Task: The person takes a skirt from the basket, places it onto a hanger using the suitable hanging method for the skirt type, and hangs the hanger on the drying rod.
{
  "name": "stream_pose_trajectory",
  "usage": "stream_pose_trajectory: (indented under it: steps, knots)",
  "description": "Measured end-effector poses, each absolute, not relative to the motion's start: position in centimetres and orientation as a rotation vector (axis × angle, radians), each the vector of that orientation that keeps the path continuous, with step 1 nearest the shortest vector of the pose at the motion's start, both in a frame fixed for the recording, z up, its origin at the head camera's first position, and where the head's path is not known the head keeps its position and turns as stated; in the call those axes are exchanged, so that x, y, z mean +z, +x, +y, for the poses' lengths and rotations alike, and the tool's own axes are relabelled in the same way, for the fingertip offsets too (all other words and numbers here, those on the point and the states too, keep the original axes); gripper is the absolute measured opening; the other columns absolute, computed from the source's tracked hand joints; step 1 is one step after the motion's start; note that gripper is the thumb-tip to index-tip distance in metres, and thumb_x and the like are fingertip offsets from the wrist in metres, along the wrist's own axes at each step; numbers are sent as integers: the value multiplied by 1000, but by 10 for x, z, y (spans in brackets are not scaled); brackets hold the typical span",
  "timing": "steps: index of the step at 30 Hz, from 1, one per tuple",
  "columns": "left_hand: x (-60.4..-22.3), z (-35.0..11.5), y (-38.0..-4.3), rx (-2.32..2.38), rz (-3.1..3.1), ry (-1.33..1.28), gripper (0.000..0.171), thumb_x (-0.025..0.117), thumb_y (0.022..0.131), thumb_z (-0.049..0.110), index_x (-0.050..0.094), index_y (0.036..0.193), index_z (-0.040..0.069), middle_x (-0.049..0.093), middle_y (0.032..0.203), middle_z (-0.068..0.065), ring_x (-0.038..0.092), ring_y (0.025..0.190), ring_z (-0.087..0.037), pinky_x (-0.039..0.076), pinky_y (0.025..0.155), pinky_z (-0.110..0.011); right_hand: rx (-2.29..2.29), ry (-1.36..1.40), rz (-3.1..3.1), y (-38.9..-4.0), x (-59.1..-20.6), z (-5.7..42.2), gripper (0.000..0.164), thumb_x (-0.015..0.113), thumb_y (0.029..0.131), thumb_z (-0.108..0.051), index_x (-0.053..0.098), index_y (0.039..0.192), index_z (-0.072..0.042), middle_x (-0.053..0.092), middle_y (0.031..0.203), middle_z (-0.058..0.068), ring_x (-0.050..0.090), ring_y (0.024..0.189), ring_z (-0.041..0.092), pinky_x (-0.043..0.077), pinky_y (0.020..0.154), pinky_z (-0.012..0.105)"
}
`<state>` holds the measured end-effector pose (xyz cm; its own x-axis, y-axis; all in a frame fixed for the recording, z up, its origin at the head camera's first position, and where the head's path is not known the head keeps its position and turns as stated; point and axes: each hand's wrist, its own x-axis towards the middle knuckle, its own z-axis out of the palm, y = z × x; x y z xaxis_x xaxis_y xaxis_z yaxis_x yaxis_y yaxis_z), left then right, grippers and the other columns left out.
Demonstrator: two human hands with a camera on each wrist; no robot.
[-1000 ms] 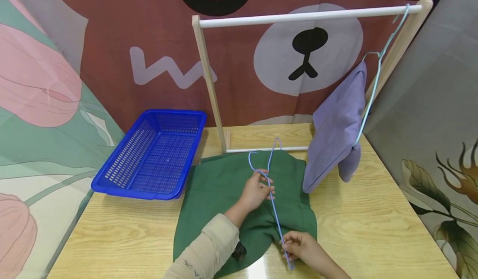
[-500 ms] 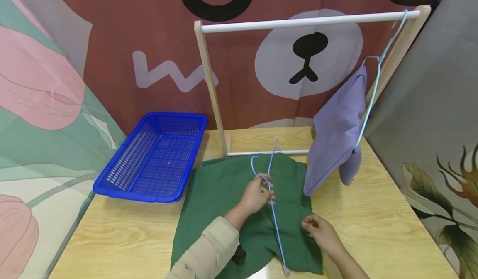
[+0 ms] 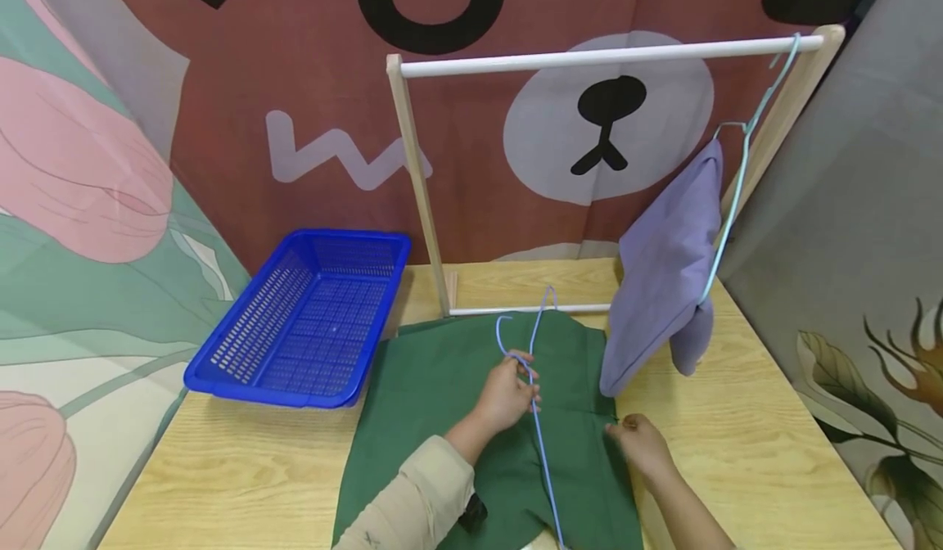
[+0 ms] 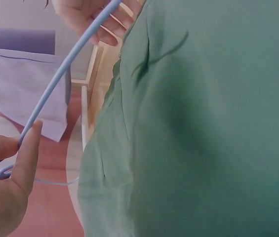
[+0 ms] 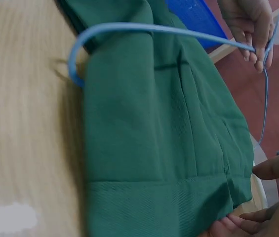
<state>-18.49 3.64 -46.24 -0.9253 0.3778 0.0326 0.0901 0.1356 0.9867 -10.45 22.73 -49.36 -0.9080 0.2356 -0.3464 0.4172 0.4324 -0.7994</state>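
A green garment (image 3: 427, 403) lies spread on the table, with a stitched hem showing in the right wrist view. My left hand (image 3: 503, 396) pinches a light-blue wire hanger (image 3: 543, 452) near the base of its hook. Held above the cloth, the hanger has one arm reaching towards the table's front edge. Beside the garment's right edge is my right hand (image 3: 644, 449). In the right wrist view its thumb (image 5: 270, 169) is close to the cloth edge, with the fingers (image 5: 245, 224) lower down and spread from the thumb. Whether they touch the cloth I cannot tell.
Behind the garment stands a rack with a white top rail (image 3: 589, 58). A purple garment (image 3: 663, 280) hangs at its right end on a mint-green hanger (image 3: 739, 165). To the left sits a blue mesh basket (image 3: 324, 321). Printed curtains (image 3: 471, 165) surround the wooden table (image 3: 228, 468).
My right hand has let go of the hanger's lower end and moved right and away from me to the garment's edge. The left hand still holds the hanger in about the same place.
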Motion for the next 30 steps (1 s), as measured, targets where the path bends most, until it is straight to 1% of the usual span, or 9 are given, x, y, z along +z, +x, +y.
stream_pose_trajectory:
  steps: [3,5,7,11,15,20,26,28,30]
  knots:
    - [-463,35,-183,1881,2182,466,34,49,72,-21,42,102,-7,51,83,-18,55,51,-13,48,45,-23,-1586,625,2372,-107,-495,229,49,46,84,-15,33,111,23,42,103,37,50,85,40,47,68,41]
    - [-465,35,-183,1876,2176,439,34,49,72,-21,42,102,-7,51,84,-19,55,51,-13,48,45,-24,-1644,654,2302,-108,-496,230,45,47,83,-14,37,106,23,46,95,31,53,78,32,49,64,39]
    - [-466,36,-183,1873,2162,392,35,49,72,-20,43,104,-6,51,87,-22,56,53,-18,49,45,-24,-1679,676,2253,-109,-498,232,39,49,82,-13,41,101,20,47,89,25,53,74,25,49,62,37]
    - [-470,36,-185,1864,2174,359,36,49,73,-21,43,105,-6,51,88,-23,57,58,-30,48,45,-25,-1684,679,2241,-109,-501,233,31,51,81,-10,41,95,16,45,90,21,50,75,24,47,62,37]
    - [-468,36,-186,1856,2186,342,36,50,72,-20,43,105,-5,52,87,-21,57,61,-32,48,44,-25,-1713,661,2215,-109,-503,233,34,52,79,-4,38,101,17,43,94,26,49,76,25,47,62,37]
    - [-463,31,-188,1859,2204,320,36,49,71,-22,45,102,-5,52,84,-20,56,56,-24,48,44,-26,-1852,694,2117,-109,-509,233,42,53,78,1,35,110,21,44,100,28,51,73,21,47,62,35]
    - [-460,25,-189,1851,2214,321,36,48,70,-22,45,102,-6,52,81,-18,53,53,-15,48,44,-26,-2026,701,2013,-107,-512,235,47,55,78,1,32,116,18,56,86,9,54,70,15,48,62,32]
    - [-458,24,-189,1846,2215,326,36,48,70,-22,45,103,-7,51,79,-16,53,54,-15,48,44,-26,-2052,702,2004,-106,-510,234,47,55,79,-1,33,117,16,57,83,3,55,70,14,47,62,31]
    - [-456,22,-190,1841,2218,328,37,48,71,-21,44,104,-7,51,78,-14,54,54,-16,48,44,-26,-2061,690,2010,-106,-508,234,48,55,80,-2,32,119,15,58,83,2,55,71,14,47,63,30]
